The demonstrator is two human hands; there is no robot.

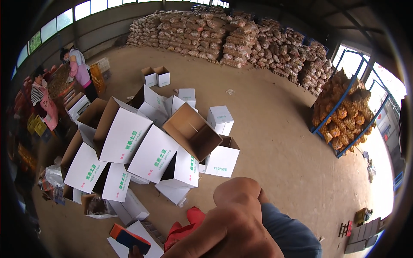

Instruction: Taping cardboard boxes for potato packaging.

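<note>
At the lower edge, left of centre, a small dark part of my left hand shows, its fingers closed on a blocky orange and dark blue object; its kind is not clear. Under that object lies a white cardboard panel or box. A bent bare limb of mine fills the bottom middle, beside blue-grey cloth and red cloth. My right hand is not visible. Ahead is a jumbled heap of white cartons, several open with brown insides. One open carton lies tilted on top.
Two people stand at the far left near crates. Stacked filled sacks line the back. A blue metal frame with net sacks stands at right. Clear plastic lies by the cartons; grey blocks sit lower right.
</note>
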